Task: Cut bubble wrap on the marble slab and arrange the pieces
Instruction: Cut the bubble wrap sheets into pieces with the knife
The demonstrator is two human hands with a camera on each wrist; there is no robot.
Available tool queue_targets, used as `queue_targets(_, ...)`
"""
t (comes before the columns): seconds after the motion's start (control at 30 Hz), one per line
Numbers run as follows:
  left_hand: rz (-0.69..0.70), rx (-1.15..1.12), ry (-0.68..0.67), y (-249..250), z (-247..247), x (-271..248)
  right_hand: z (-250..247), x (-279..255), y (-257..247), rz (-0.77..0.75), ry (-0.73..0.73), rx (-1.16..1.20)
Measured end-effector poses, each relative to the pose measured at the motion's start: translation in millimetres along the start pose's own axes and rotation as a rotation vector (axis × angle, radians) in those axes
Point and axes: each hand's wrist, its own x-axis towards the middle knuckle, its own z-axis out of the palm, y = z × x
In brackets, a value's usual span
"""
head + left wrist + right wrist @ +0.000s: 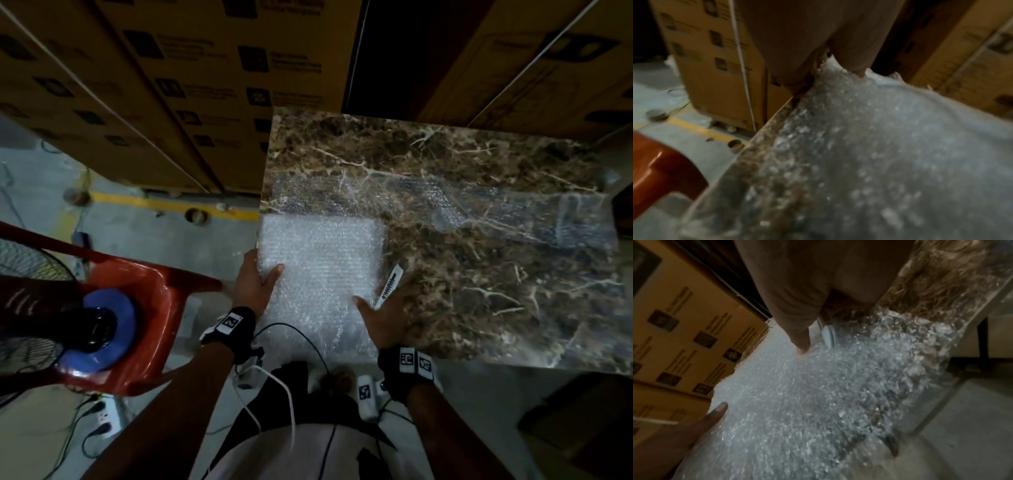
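fan: a fan with a blue hub fills the far left edge of the head view, partly over the chair.
chair: a red plastic chair sits at lower left, just beside the slab's left edge.
boxes: stacked cardboard boxes cover the upper left and top of the frame.
left hand: the left hand lies at the left edge of the white stack, thumb laid on top of it, the other fingers down over the side edge; whether they curl under it cannot be told. A marked wrist strap sits just below it.
bubble wrap stack: a white stack of bubble wrap pieces lies at the lower left corner of the marble slab, its left side flush with the slab's edge, centre-left in frame.
right hand: the right hand presses the stack's right side, thumb spread flat on the wrap, fingers closed around a white utility knife that points toward upper right.
loose sheet: a clear bubble wrap sheet stretches across the slab above the stack, out toward the right edge of the frame.
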Motion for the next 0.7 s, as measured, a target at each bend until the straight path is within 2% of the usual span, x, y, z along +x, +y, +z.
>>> queue_targets(0.1, 0.048, 0.233, -0.01, -9, 6, 8, 2, -5, -9, 0.036, -0.031, -0.143)
queue_targets(0.17, 0.07, 0.399, 0.046, -7, 6, 9, 1, -9, -11, 0.027, -0.008, -0.318)
queue_targets(0.2, 0.123, 0.46, 0.082, -2, 3, 9, -1, -9, -14, -0.012, 0.036, -0.406)
queue_targets(0.3, 0.333, 0.494, 0.122, 16, -6, 13, -9, -2, -29, -0.349, 0.179, -0.575)
queue_targets(0.33, 0.383, 0.504, 0.115, 24, -8, 18, -11, 6, -33, -0.476, 0.173, -0.612)
queue_targets(0.4, 0.465, 0.576, 0.067, 35, -7, 36, -14, 28, -50, -0.628, 0.067, -0.616)
queue_targets(0.53, 0.471, 0.83, -0.192, 28, -1, 79, -16, 80, -61, -0.649, -0.222, -0.564)
queue_targets(0.6, 0.471, 0.856, -0.285, 20, -2, 90, -19, 93, -59, -0.694, -0.245, -0.541)
queue_targets(0.7, 0.502, 0.829, -0.302, 18, -4, 93, -22, 105, -59, -0.763, -0.218, -0.534)
